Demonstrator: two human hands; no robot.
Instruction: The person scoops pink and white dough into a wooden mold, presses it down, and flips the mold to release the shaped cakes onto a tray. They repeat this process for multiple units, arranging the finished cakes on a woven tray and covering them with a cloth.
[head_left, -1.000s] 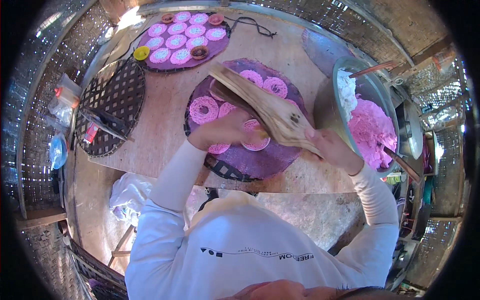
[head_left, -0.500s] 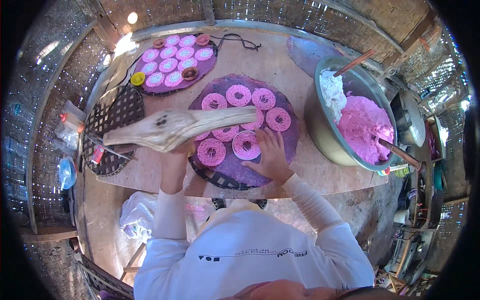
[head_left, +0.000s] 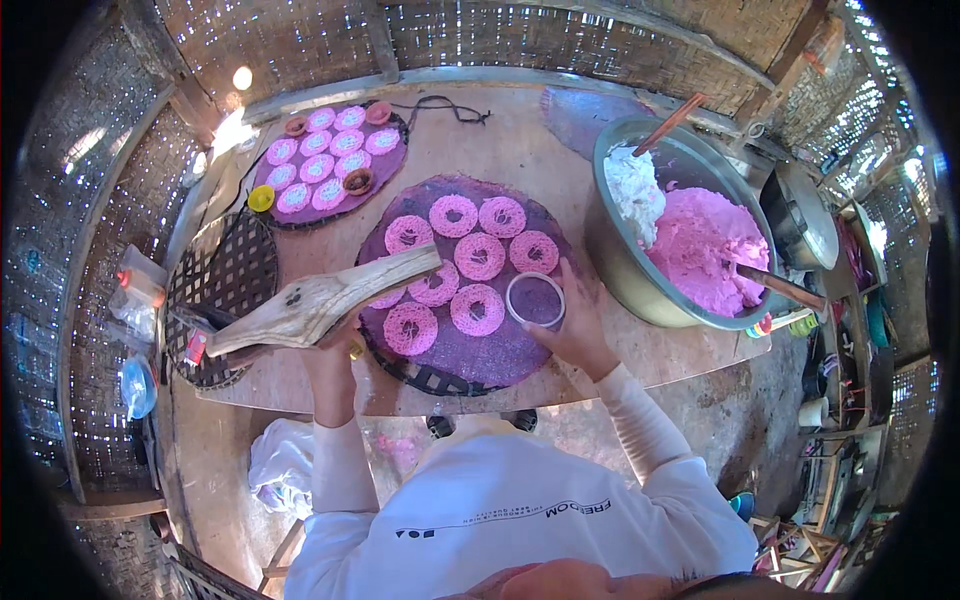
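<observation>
My left hand (head_left: 335, 362) is closed beneath a long, pale wooden tool (head_left: 322, 303), holding it up over the left side of a round tray with a purple cloth (head_left: 455, 362). The tool's wider end hides much of my fingers. On the cloth lie several pink lacy dough rings (head_left: 480, 257), some partly covered by the tool. With my right hand (head_left: 582, 335) I grip a thin white ring mold (head_left: 508, 302) between thumb and fingers. It rests at the cloth's right side, beside the rings, with bare purple cloth showing inside it.
A large metal basin (head_left: 620, 280) at right holds pink dough (head_left: 705, 240), white dough (head_left: 635, 190) and wooden sticks. Another purple tray (head_left: 345, 208) at back left carries pink-and-white rings and small bowls. A dark woven tray (head_left: 235, 260) stands at left.
My right hand has moved the ring mold right, off a pink dough ring that now lies uncovered. My left hand and the wooden tool have shifted slightly left and nearer; the view has shifted too.
</observation>
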